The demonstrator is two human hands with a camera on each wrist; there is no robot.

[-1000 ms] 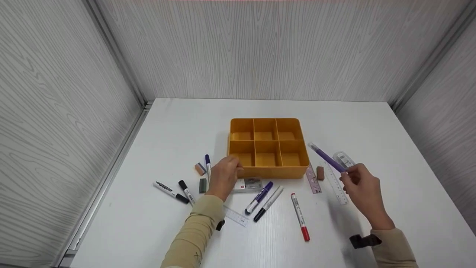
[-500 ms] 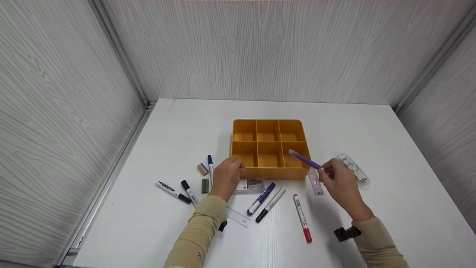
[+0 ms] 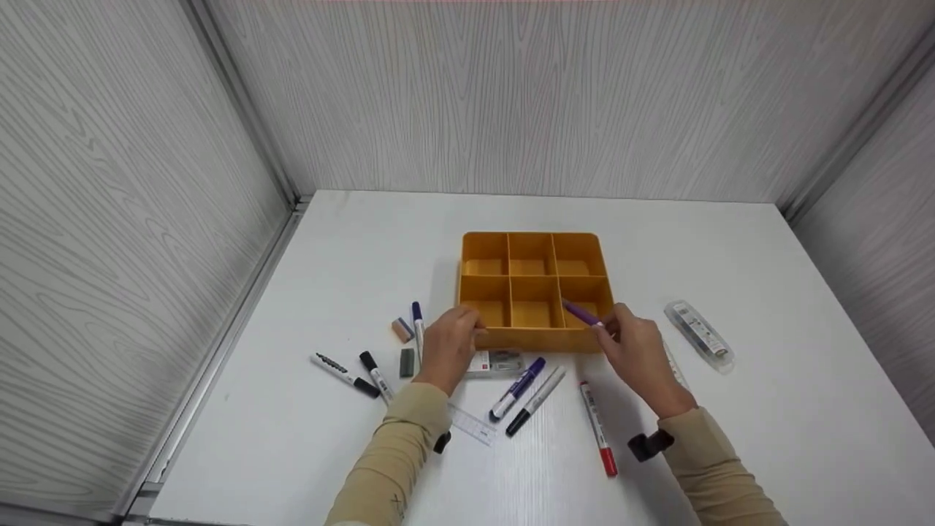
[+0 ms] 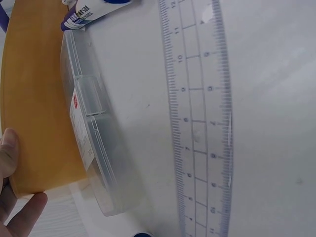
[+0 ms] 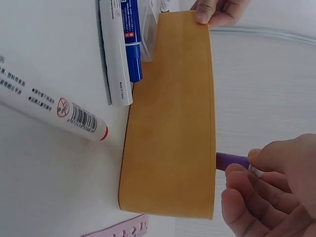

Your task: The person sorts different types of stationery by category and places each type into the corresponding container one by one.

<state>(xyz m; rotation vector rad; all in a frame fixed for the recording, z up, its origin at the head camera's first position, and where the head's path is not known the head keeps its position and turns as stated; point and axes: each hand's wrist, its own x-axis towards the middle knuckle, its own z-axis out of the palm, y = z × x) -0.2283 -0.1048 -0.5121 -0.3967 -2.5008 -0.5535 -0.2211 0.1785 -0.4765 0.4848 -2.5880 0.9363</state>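
Observation:
A yellow-orange organizer box (image 3: 537, 340) with several compartments stands on the white table. At its front left corner my left hand (image 3: 448, 349) pinches the rim, thumb on the outer wall in the right wrist view. My right hand (image 3: 641, 358) is at the front right corner, pinching a purple pen (image 3: 583, 313) by one end between thumb and fingers. The pen slants over the front wall, its far end over the front right compartment; in the right wrist view that end is hidden behind the wall.
Before the box lie a clear plastic case (image 3: 504, 361), a purple marker (image 3: 517, 389), a black-capped marker (image 3: 537, 400), a red marker (image 3: 597, 427) and a clear ruler (image 4: 197, 118). Left are several markers and erasers (image 3: 407, 362); right, a slim clear case (image 3: 699, 336) and a pink ruler (image 5: 118, 229).
My right hand has moved left with the purple pen, from the right of the box to its front right compartment. The left hand stays at the front left corner.

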